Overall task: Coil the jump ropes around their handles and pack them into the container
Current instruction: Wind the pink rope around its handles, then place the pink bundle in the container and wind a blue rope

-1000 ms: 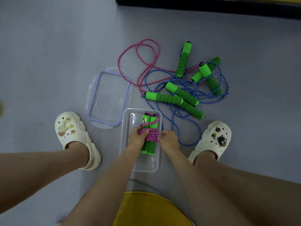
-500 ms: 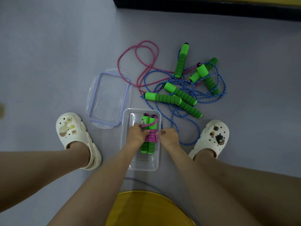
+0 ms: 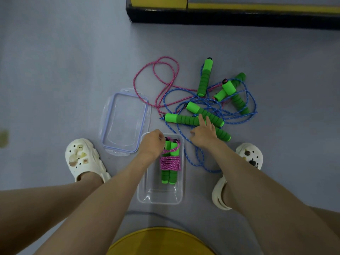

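**One rope in the box, right hand on the pile**

My left hand [image 3: 152, 142] sits over the far left corner of the container [image 3: 160, 200], fingers curled under, knuckles up. The bundle [image 3: 170, 162] lies just to the right of it, and its black end caps meet my fingertips. I cannot tell whether I am pinching it or only touching it. The bundle is two green handles side by side with pink cord wound round their middle. It lies lengthwise in the far half of the container.

My right hand [image 3: 204, 134] is out past the container's far right corner, flat, fingers straight and spread. Its tips rest on the handles [image 3: 184, 119] of the loose pile on the floor [image 3: 55, 70]. The blue rope [image 3: 193, 159] loops under my wrist and down beside the container. The pink rope [image 3: 165, 70] curls farther out, well apart from both hands.

The lid [image 3: 104, 126] lies beside the container, at its far left, touching or nearly so. My clogs [image 3: 82, 159] flank everything, left and right.
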Motion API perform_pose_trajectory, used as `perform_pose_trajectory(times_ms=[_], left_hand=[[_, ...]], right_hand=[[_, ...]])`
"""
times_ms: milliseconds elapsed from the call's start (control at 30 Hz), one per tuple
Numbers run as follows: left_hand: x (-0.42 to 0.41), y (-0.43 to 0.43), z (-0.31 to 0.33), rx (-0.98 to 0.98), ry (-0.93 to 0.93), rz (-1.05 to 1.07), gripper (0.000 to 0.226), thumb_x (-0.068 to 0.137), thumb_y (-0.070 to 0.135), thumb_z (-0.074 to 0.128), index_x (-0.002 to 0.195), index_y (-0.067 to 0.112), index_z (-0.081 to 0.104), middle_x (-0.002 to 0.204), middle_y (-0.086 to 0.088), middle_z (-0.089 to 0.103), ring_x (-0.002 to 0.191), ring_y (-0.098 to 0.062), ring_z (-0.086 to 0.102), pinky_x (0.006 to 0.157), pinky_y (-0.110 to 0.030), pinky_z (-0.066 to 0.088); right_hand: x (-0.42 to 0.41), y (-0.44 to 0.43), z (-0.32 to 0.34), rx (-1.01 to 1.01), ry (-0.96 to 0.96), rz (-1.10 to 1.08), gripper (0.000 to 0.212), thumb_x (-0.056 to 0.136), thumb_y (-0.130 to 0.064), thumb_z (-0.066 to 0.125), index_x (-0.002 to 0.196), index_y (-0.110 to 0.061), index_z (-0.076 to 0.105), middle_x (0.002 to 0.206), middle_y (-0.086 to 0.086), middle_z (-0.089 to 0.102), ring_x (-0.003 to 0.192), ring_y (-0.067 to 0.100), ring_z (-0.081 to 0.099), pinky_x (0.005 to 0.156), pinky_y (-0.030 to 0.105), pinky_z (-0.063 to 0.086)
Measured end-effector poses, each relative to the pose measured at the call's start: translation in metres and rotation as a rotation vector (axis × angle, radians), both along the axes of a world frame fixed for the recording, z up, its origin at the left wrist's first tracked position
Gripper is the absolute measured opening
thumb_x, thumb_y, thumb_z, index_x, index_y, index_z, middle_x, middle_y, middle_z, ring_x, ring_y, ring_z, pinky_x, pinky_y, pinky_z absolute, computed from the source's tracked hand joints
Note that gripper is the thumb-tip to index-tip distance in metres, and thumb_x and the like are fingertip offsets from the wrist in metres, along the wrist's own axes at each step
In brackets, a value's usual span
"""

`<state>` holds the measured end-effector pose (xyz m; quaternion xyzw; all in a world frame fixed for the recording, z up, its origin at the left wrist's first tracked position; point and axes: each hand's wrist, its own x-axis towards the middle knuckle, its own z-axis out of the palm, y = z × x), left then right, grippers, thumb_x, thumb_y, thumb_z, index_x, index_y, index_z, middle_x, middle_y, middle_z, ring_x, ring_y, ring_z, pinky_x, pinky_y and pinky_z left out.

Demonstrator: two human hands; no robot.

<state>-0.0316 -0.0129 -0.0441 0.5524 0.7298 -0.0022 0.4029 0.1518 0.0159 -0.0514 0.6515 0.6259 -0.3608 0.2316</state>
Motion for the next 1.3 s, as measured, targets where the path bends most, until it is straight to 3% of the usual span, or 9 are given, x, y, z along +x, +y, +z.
perform_pose_trajectory(times_ms=[200, 267, 467, 733, 833, 933, 1067, 1200, 1300], left_hand=[[0.007, 0.001, -0.002, -0.031, -0.022, -0.064, 0.019, 0.095, 0.015, 0.052, 0.106, 0.003, 0.062, 0.101, -0.017, 0.066, 0.092, -0.032, 0.061, 0.081, -0.037, 0.049], [0.008, -0.001, 0.003, -0.049, -0.022, -0.071, 0.019, 0.096, 0.016, 0.052, 0.106, 0.003, 0.061, 0.101, -0.017, 0.066, 0.093, -0.032, 0.061, 0.081, -0.037, 0.047], [0.021, 0.001, 0.048, -0.222, -0.317, 0.205, 0.03, 0.098, 0.038, 0.046, 0.086, 0.013, 0.055, 0.091, -0.016, 0.067, 0.083, -0.032, 0.066, 0.081, -0.039, 0.053], [0.037, 0.002, 0.156, -0.102, -0.784, 0.586, 0.007, 0.089, 0.017, 0.062, 0.087, 0.015, 0.056, 0.087, -0.013, 0.06, 0.071, -0.021, 0.06, 0.061, -0.03, 0.051], [0.035, -0.007, 0.2, -0.101, -0.765, 0.471, 0.012, 0.089, 0.007, 0.055, 0.082, 0.016, 0.05, 0.072, -0.011, 0.056, 0.047, -0.015, 0.059, 0.045, -0.022, 0.048], [0.026, -0.017, 0.251, -0.146, -0.778, 0.268, 0.011, 0.093, 0.014, 0.052, 0.083, 0.017, 0.046, 0.066, -0.011, 0.052, 0.037, -0.014, 0.051, 0.039, -0.02, 0.041], [0.011, -0.022, 0.302, -0.186, -0.787, 0.057, 0.007, 0.093, 0.021, 0.053, 0.093, 0.016, 0.048, 0.063, -0.009, 0.052, 0.042, -0.017, 0.043, 0.041, -0.02, 0.038], [0.0, -0.027, 0.326, -0.14, -0.833, -0.075, 0.015, 0.089, 0.016, 0.063, 0.101, 0.009, 0.056, 0.064, -0.007, 0.056, 0.046, -0.017, 0.046, 0.043, -0.023, 0.04], [-0.008, -0.022, 0.327, -0.03, -0.827, 0.038, 0.015, 0.084, 0.007, 0.068, 0.095, 0.006, 0.058, 0.061, -0.004, 0.058, 0.045, -0.014, 0.048, 0.043, -0.021, 0.042]], right_hand=[[0.007, -0.009, -0.007, 0.205, 0.143, -0.105, 0.023, 0.091, -0.006, 0.056, 0.107, -0.007, 0.071, 0.136, 0.012, 0.032, 0.109, 0.028, 0.048, 0.092, 0.035, 0.046], [0.009, -0.012, 0.004, 0.184, 0.252, -0.313, 0.025, 0.089, 0.002, 0.055, 0.102, -0.009, 0.074, 0.126, 0.012, 0.048, 0.092, 0.022, 0.057, 0.073, 0.028, 0.05], [0.009, -0.009, 0.069, -0.217, 0.806, -1.166, 0.028, 0.084, 0.019, 0.05, 0.079, -0.009, 0.056, 0.089, 0.009, 0.058, 0.08, 0.018, 0.056, 0.074, 0.032, 0.05], [0.01, -0.029, 0.182, -0.489, 0.821, -0.696, 0.025, 0.086, 0.007, 0.058, 0.099, -0.013, 0.051, 0.089, 0.009, 0.067, 0.081, 0.021, 0.066, 0.09, 0.037, 0.049], [0.005, -0.036, 0.214, -0.35, 0.745, -0.622, 0.009, 0.091, -0.015, 0.061, 0.097, -0.015, 0.055, 0.084, 0.009, 0.067, 0.08, 0.018, 0.065, 0.076, 0.031, 0.046], [0.003, -0.041, 0.235, -0.018, 0.692, -0.686, 0.032, 0.089, -0.015, 0.061, 0.12, -0.014, 0.05, 0.099, 0.009, 0.059, 0.091, 0.021, 0.058, 0.072, 0.03, 0.042], [0.0, -0.041, 0.266, 0.216, 0.765, -0.563, 0.07, 0.082, -0.007, 0.067, 0.141, -0.025, 0.035, 0.134, 0.011, 0.046, 0.121, 0.023, 0.049, 0.1, 0.036, 0.043], [-0.008, -0.045, 0.287, 0.159, 0.826, -0.467, 0.033, 0.085, -0.01, 0.064, 0.115, -0.022, 0.061, 0.12, 0.004, 0.063, 0.115, 0.016, 0.055, 0.102, 0.033, 0.041], [-0.013, -0.05, 0.295, 0.207, 0.801, -0.452, 0.006, 0.09, -0.014, 0.062, 0.086, -0.019, 0.06, 0.085, -0.004, 0.061, 0.089, 0.012, 0.055, 0.078, 0.023, 0.042]])
